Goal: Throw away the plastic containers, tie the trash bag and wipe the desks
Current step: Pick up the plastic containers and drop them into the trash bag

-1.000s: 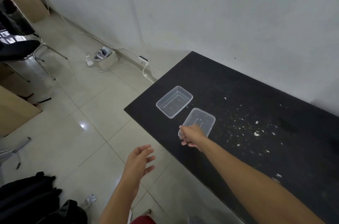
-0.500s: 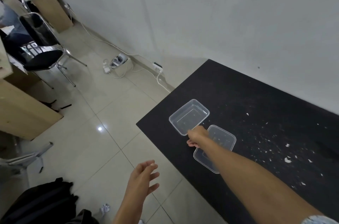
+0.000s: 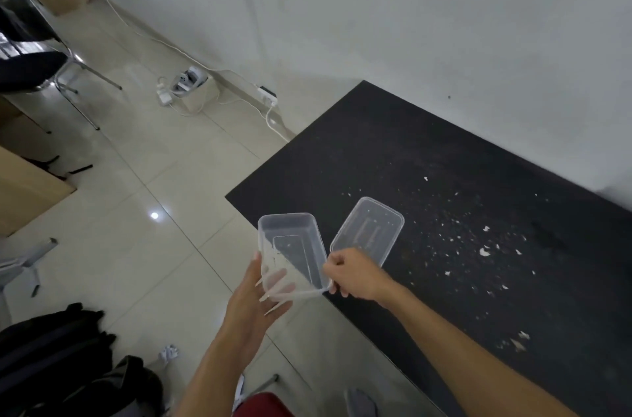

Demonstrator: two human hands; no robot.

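Observation:
A clear plastic container (image 3: 290, 245) hangs in the air past the black desk's (image 3: 427, 160) near-left corner. My right hand (image 3: 355, 274) pinches its near right corner. My left hand (image 3: 258, 300) lies flat under its near end, fingers spread and showing through the plastic. A second clear container (image 3: 371, 228) lies flat on the desk just beyond my right hand. White crumbs (image 3: 485, 250) are scattered over the desk to the right.
A black backpack (image 3: 51, 355) lies on the tiled floor at lower left. A metal chair (image 3: 41, 64) and wooden furniture (image 3: 24, 191) stand at the left. A power strip with white cables (image 3: 184, 85) runs along the wall.
My right hand has lifted the far container off the desk and brought it toward me, past the edge. My left hand has risen from beside the desk and now supports it from below.

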